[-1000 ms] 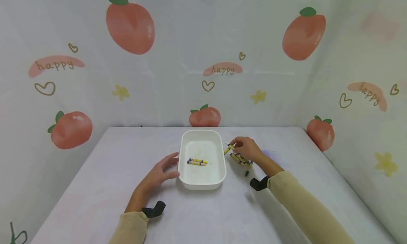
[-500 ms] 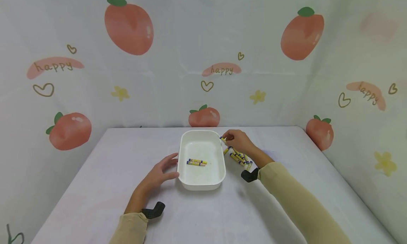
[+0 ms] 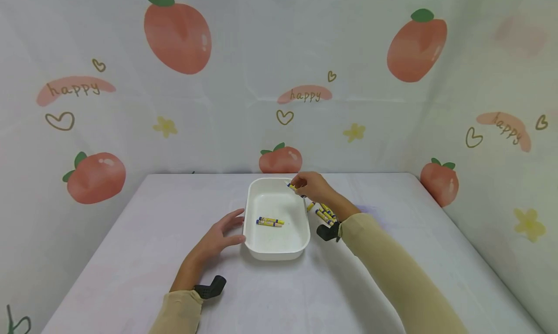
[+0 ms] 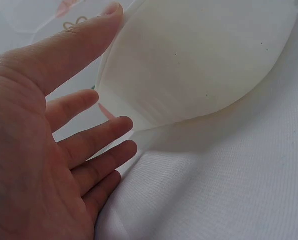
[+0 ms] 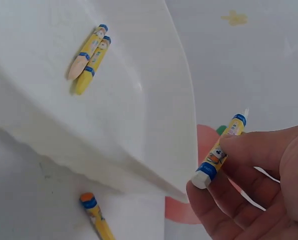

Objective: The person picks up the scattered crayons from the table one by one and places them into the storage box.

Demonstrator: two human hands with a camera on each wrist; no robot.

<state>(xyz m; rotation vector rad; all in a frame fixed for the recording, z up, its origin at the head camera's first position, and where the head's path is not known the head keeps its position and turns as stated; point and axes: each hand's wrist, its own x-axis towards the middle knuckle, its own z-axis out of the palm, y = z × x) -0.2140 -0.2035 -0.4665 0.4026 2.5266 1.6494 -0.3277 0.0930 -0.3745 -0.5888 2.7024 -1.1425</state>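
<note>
White crayon [image 5: 221, 151], yellow wrapper, blue bands: pinched between thumb and fingers of the right hand [image 3: 318, 187], held above the far right corner of the white tray [image 3: 274, 247]. Long axis slanted; in the head view the tapered tip is aimed away and to the left, the flat end back toward the right. Middle of wrapper partly covered by the thumb in the right wrist view; in the head view, much of the barrel is masked by the fingers.

Yellow crayon [image 3: 273, 220] and peach crayon [image 3: 267, 223]: laid side by side on the tray floor, long axes crosswise, tips pointed right.

Left hand [image 3: 218, 236]: fingers spread beside the tray's left wall, thumb tip at the rim; whether the rim is pressed cannot be told.

Crayon pile [image 3: 324, 214]: set on the table [image 3: 131, 261], right of the tray; partly hidden by the right wrist, count not determinable. Orange crayon [image 5: 99, 220]: orange end shown, remainder cut off by the lower edge of the right wrist view.

Beige sleeves [image 3: 392, 261]: both cropped at the lower edge of the head view.
</note>
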